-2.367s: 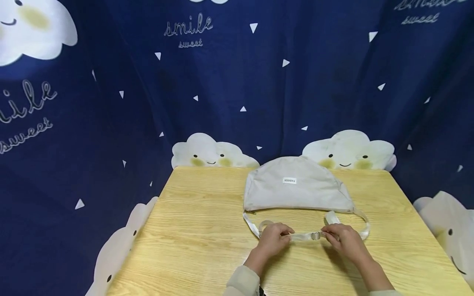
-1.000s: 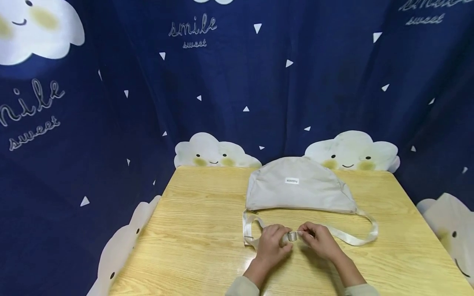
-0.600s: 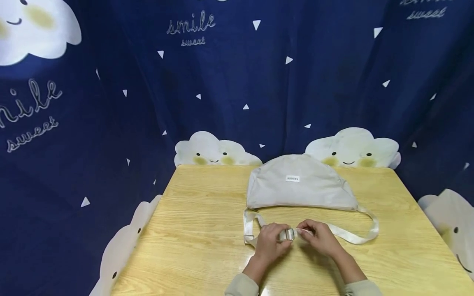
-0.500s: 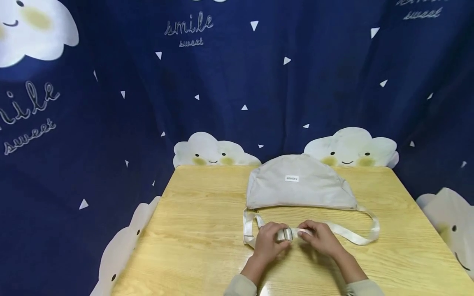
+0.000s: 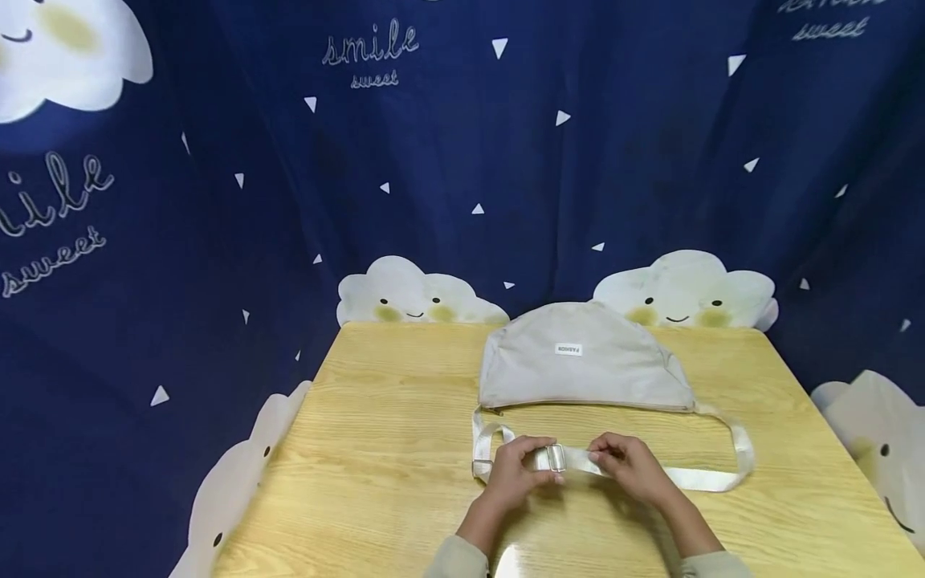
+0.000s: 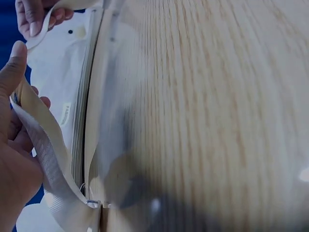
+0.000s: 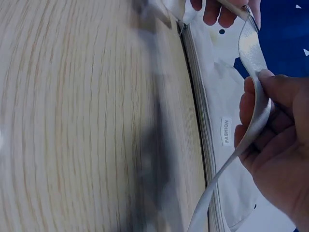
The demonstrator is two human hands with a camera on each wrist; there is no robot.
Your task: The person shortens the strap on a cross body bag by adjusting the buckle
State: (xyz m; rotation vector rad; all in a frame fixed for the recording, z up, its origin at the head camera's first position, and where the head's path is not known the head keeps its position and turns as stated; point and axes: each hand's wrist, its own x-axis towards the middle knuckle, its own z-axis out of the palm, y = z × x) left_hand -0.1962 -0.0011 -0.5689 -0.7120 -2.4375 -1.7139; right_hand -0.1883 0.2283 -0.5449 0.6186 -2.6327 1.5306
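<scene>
A pale half-moon shoulder bag with a small white "FASHION" label lies on the table, its strap looped toward me. My left hand pinches the strap's metal slider buckle between thumb and fingers. To its right, my right hand pinches the flat white strap between thumb and fingertips; the right wrist view shows the strap running across that palm. A second metal ring sits on the strap left of my left hand. Both hands are just above the tabletop.
The light wood table ends at a dark blue curtain printed with smiling clouds and triangles. The curtain also hangs along the left and right sides.
The buckle, first between the hands, came to my left hand's fingertips. My right hand moved left toward it, then slightly right again. The strap loop at right has widened toward me.
</scene>
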